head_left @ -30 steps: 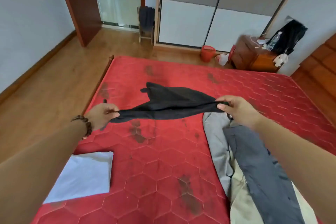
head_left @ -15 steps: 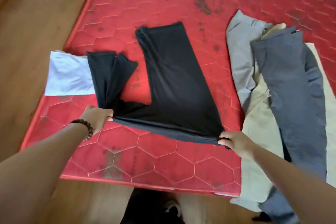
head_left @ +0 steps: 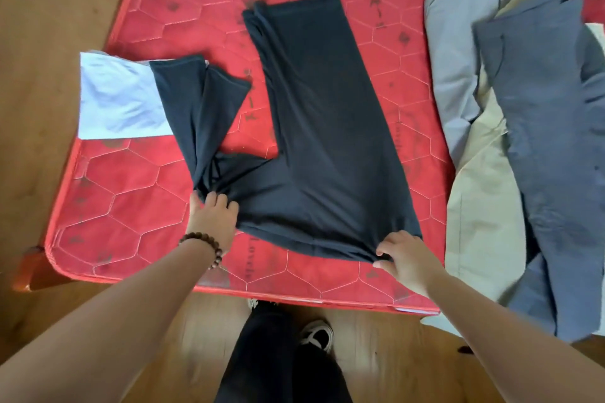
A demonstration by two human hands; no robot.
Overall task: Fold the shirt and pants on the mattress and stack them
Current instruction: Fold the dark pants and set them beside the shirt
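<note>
**Inspector:** Black garment (head_left: 314, 141) noted, lying mostly flat on the red quilted mattress (head_left: 137, 206), near its front edge. Sleeve section at the left is bunched and twisted.

**Clerk:** State of the hands?

**Inspector:** Left hand (head_left: 214, 217), beaded bracelet (head_left: 204, 244) at the wrist, fingers curled into the gathered cloth where sleeve meets body. Right hand (head_left: 406, 258) pinches the garment's near right corner between thumb and fingers. Both grips sit low, at the mattress surface.

**Clerk:** Other items?

**Inspector:** Folded white cloth (head_left: 121, 98) at the mattress's left edge; the black sleeve end overlaps its right side. To the right, apart from the black garment, a loose heap: light grey piece (head_left: 455, 69), beige piece (head_left: 481, 206), dark blue-grey piece (head_left: 556, 127) on top, the heap overhanging the front edge.

**Clerk:** Anything below?

**Inspector:** Wooden floor (head_left: 42, 10); dark trouser leg and a shoe (head_left: 316, 335) of the person at the bed's edge.
</note>
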